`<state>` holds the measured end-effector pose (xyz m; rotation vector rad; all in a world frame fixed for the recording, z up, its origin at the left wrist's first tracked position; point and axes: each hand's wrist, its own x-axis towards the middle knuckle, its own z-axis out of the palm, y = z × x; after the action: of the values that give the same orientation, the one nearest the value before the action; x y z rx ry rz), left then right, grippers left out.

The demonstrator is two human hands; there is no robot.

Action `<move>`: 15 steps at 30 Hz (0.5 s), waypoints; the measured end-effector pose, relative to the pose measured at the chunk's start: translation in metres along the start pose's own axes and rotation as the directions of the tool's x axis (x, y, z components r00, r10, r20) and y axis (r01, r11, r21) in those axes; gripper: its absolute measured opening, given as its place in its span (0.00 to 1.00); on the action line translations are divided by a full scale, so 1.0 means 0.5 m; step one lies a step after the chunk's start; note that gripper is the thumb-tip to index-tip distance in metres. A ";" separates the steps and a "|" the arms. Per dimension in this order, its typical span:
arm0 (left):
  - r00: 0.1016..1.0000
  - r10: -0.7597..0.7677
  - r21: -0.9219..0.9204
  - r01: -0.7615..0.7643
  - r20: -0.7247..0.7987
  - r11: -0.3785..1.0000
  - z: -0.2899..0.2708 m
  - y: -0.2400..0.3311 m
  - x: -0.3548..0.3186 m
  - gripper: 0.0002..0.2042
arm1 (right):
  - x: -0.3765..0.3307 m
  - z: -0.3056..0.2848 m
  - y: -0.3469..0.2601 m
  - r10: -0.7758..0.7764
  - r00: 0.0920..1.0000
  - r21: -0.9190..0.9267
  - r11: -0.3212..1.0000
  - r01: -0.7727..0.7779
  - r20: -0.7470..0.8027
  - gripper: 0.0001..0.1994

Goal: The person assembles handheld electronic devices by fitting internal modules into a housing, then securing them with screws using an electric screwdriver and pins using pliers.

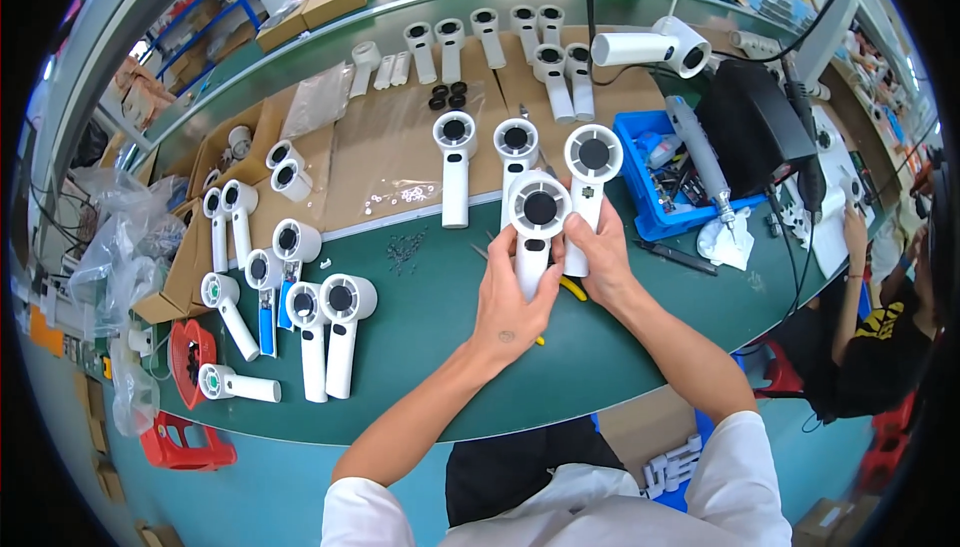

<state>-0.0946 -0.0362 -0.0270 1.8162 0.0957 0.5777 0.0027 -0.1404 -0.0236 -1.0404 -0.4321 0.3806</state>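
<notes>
My left hand (pixel 502 299) is closed round the handle of a white handheld fan (pixel 534 265), its round head with a dark centre facing up. Just to the right, my right hand (pixel 604 259) grips a second white handheld fan (pixel 585 209), fingers on its lower handle. The two fans overlap slightly, the left one in front. Behind them lies another white fan (pixel 516 139), its handle partly hidden, and a further white fan (pixel 455 172) rests to its left. Yellow-handled pliers (pixel 573 290) lie mostly hidden beneath my hands.
Several more fans stand at the back and lie on the left, two showing blue batteries (pixel 266 327). A blue bin (pixel 640 212) of small parts carries an electric screwdriver (pixel 700 152). A red basket (pixel 190 357), dark screws (pixel 404 252) and cardboard boxes share the green table. A co-worker's arm (pixel 853 267) is at right.
</notes>
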 end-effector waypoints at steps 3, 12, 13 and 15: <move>0.998 0.003 -0.038 0.000 0.062 0.999 -0.003 0.005 0.002 0.26 | 0.007 -0.028 -0.005 0.008 0.999 0.006 1.000 -0.008 -0.032 0.23; 0.986 0.133 0.745 -0.016 -0.099 0.666 0.002 -0.043 0.194 0.22 | 0.038 -0.052 -0.001 -0.038 0.978 -0.027 0.999 0.033 -0.205 0.25; 0.986 0.136 0.743 -0.019 -0.098 0.669 0.011 -0.044 0.205 0.22 | 0.038 -0.052 -0.005 -0.042 0.978 -0.031 0.999 0.036 -0.206 0.25; 0.995 -0.096 0.765 0.086 -0.032 0.639 0.025 -0.047 0.217 0.20 | 0.034 -0.053 -0.006 -0.063 0.970 -0.048 0.997 0.053 -0.233 0.25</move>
<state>0.0110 -0.0018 -0.0148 2.6330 0.4928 0.4812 0.0312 -0.1527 -0.0298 -1.0963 -0.2581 0.1933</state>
